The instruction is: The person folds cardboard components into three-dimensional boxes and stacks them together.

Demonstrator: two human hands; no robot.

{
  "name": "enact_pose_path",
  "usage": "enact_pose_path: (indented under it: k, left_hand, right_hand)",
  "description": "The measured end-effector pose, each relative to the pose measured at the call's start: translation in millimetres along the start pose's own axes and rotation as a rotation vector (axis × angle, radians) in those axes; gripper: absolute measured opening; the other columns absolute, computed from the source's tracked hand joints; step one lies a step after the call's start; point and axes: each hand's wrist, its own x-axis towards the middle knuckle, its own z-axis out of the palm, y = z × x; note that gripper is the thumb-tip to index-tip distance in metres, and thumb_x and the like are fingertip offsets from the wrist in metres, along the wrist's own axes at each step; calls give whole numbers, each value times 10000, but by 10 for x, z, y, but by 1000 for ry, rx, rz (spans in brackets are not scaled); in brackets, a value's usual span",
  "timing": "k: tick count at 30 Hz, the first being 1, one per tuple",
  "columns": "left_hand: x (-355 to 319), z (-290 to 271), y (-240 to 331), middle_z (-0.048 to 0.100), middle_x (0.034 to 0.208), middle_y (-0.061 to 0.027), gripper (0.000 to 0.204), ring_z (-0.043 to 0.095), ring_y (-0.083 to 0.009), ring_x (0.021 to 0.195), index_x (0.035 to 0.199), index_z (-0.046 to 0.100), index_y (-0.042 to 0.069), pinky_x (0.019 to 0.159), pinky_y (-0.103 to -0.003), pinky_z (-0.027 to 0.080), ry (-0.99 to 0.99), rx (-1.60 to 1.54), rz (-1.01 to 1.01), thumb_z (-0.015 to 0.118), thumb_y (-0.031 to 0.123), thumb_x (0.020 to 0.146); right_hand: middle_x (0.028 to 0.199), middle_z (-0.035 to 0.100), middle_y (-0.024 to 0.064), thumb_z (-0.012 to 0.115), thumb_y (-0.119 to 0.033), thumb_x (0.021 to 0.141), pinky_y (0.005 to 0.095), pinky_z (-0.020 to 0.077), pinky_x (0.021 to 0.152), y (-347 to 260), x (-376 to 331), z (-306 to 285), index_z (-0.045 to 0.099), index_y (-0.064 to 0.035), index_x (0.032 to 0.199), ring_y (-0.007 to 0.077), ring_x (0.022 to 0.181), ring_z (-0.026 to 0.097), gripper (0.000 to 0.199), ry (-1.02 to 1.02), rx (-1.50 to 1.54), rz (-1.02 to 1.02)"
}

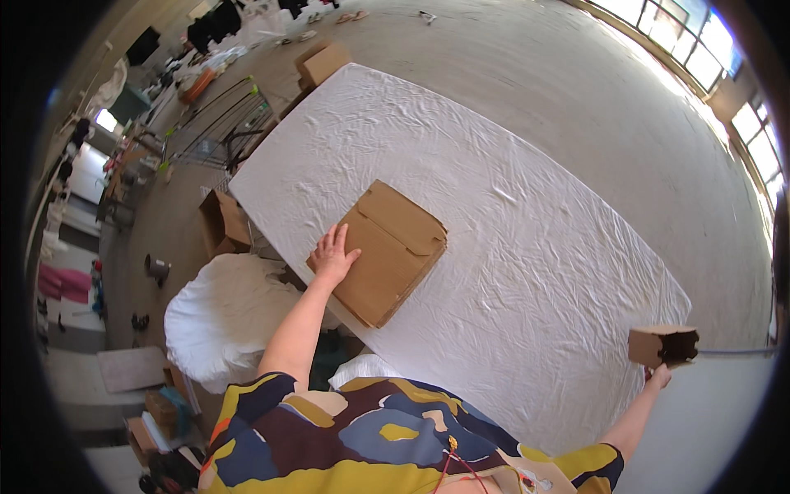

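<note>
A stack of flattened brown cardboard boxes [395, 247] lies on the white-covered table [527, 272], near its left edge. My left hand [334, 257] rests on the stack's left side with the fingers spread. Far out to the right, my arm is stretched toward the table's right corner. There my right hand [658, 376] grips the lower edge of a small cardboard box [661, 345]. This box is folded into shape, and its dark inside shows through an open end. Part of the right hand's fingers is hidden behind the box.
Beyond the table's left side stand an open cardboard box [224, 222], a shopping cart [218, 136] and another carton [322, 64]. White cloth [226, 321] is bundled close by my left arm. A pale panel [708, 420] lies at the lower right.
</note>
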Motion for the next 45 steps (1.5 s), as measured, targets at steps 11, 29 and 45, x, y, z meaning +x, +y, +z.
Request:
enact_pose_path:
  k: [11, 29, 45]
  left_hand:
    - [6, 74, 75, 217, 1607, -7, 828, 249, -306, 1441, 1553, 257, 285, 1107, -705, 201, 41, -41, 18, 662, 528, 873]
    - [-26, -200, -7, 298, 1550, -50, 805, 298, -335, 1398, 1495, 355, 181, 1046, -701, 294, 27, -186, 167, 776, 338, 826]
    - [834, -493, -447, 558, 1177, -140, 784, 539, -345, 1137, 1411, 478, 143, 962, -432, 471, -135, -453, 507, 837, 175, 715]
  right_hand:
    - [948, 645, 136, 665, -393, 877, 342, 560, 545, 101, -248, 125, 658, -16, 1053, 270, 769, 635, 416, -14, 184, 169]
    - [1206, 648, 70, 615, -63, 909, 280, 560, 696, 611, -5180, 1448, 628, -37, 1257, 137, 921, 647, 350, -894, 10, -296]
    - [1100, 620, 64, 625, -15, 914, 267, 598, 635, 92, -7187, 2076, 548, -30, 1351, 110, 820, 653, 444, -1036, -50, -404]
